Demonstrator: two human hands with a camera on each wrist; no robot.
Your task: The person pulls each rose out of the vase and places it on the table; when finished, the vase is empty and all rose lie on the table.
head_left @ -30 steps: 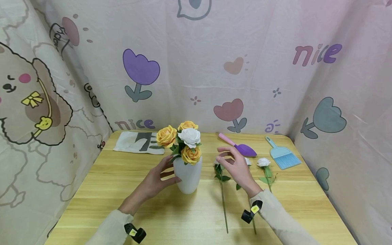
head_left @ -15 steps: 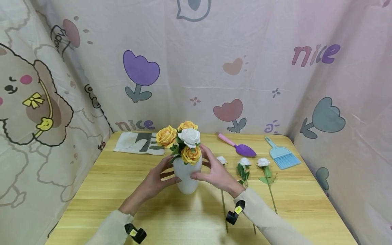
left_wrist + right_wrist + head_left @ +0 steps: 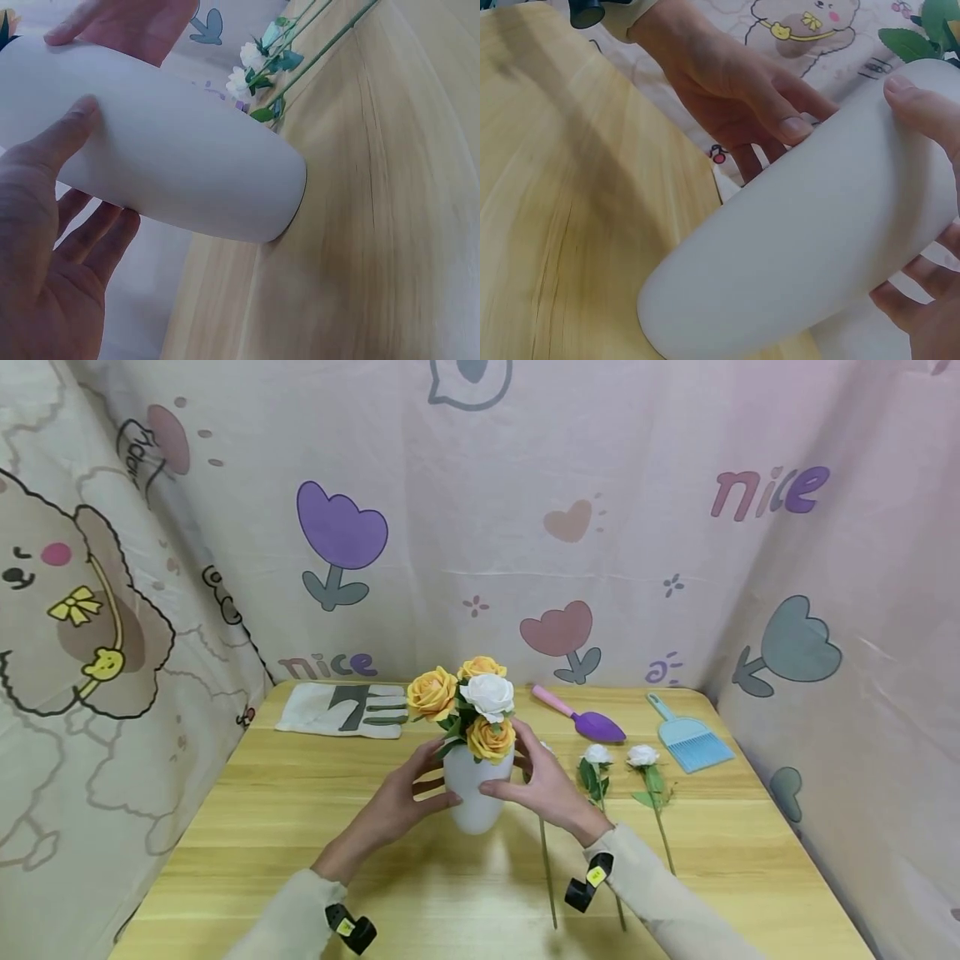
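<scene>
Both hands hold a white vase (image 3: 477, 797) upright, one from each side. My left hand (image 3: 401, 797) grips its left side, thumb in front and fingers curled behind. On the right side my right hand (image 3: 543, 785) does the same, a little higher up. In the left wrist view the vase (image 3: 187, 150) has its base right at the wooden surface. Three yellow roses (image 3: 432, 693) and a white rose (image 3: 489, 695) with green leaves stand in the vase's mouth. The right wrist view shows the vase (image 3: 795, 240) between the fingers of both hands.
Three white roses on long stems lie right of the vase, one (image 3: 642, 757) farthest right; the right hand partly covers another. Behind them are a purple trowel (image 3: 598, 727) with a pink handle and a blue dustpan (image 3: 697, 745). A white-and-grey glove (image 3: 341, 710) lies at the back left.
My right hand has come from above the loose roses to the vase and taken hold of it. The vase, with its flowers and both hands, has since shifted slightly right.
</scene>
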